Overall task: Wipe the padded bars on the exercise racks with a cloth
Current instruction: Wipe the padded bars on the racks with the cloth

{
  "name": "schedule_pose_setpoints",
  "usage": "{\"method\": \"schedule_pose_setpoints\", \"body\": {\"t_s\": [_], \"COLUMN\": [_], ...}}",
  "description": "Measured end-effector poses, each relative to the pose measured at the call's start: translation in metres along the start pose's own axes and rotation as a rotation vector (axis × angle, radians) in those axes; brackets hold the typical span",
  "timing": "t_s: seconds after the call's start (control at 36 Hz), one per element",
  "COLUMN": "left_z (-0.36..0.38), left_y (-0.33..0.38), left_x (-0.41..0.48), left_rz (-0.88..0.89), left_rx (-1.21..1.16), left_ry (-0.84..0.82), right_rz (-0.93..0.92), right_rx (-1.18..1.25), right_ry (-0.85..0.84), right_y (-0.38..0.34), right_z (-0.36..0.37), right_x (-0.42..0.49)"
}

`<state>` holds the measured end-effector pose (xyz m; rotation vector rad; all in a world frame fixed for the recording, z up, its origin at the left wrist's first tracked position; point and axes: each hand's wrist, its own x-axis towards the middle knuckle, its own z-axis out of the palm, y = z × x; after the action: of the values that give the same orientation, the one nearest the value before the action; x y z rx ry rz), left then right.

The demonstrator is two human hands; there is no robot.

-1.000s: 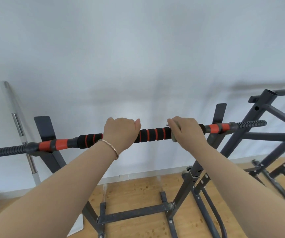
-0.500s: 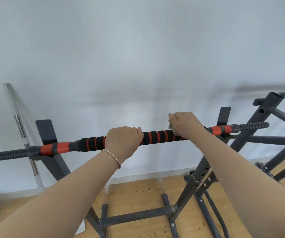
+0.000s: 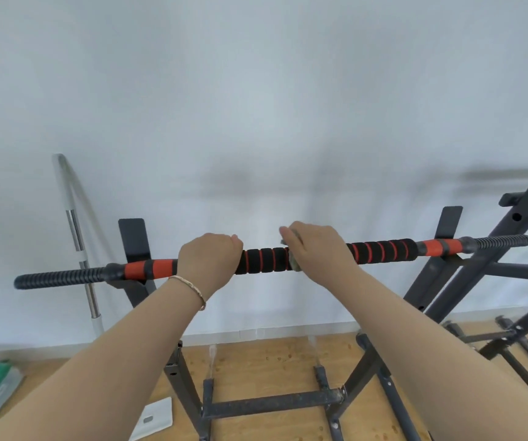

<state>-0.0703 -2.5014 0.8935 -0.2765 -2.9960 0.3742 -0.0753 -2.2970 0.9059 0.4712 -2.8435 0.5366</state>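
Left grip (image 3: pixel 209 261) wraps the padded bar (image 3: pixel 262 261); right grip (image 3: pixel 318 253), at 3 o'clock, clamps a soft cloth (image 3: pixel 292 265) round it. Padding likely squashy, grippy; hold overhand.

Left hand (image 3: pixel 208 259) grips the padded bar (image 3: pixel 265 261); right hand (image 3: pixel 319 249) holds a cloth (image 3: pixel 294 265) against it.

I see padded bar (image 3: pixel 262 261) across rack (image 3: pixel 272 404), wall behind. My left hand (image 3: pixel 208 259) on bar, left of right hand (image 3: pixel 316 249); cloth (image 3: pixel 294 265) between right hand and bar. Second rack (image 3: pixel 526 205) far right; pole (image 3: pixel 72 224) leans on wall, far left
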Motion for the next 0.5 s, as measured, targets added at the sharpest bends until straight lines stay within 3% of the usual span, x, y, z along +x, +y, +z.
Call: {"method": "schedule_pose_setpoints", "body": {"t_s": [0.11,0.22,0.28,0.39,0.5], "left_z": [0.005,0.013,0.016,0.016,0.012], "left_y": [0.007,0.007,0.006,0.007,0.007], "left_x": [-0.009,-0.015,-0.016,-0.017,-0.020], "left_rz": [-0.011,-0.028,-0.044,-0.047,0.014], "left_rx": [0.017,0.075,0.078,0.034,0.110], "left_ry": [0.098,0.202,0.297,0.362,0.278], "right_rz": [-0.253,-0.214,-0.203,-0.079,0.249], "right_rx": [-0.323,-0.511,-0.560,-0.339,0.103], "right_ry": [-0.017,0.000,-0.098,-0.219,-0.260], "right_y": [-0.010,-0.008,-0.016,-0.021,-0.008], "right_z": [0.025,0.035,0.029,0.019,0.000], "right_x": [0.004,0.012,0.019,0.044,0.060]}}
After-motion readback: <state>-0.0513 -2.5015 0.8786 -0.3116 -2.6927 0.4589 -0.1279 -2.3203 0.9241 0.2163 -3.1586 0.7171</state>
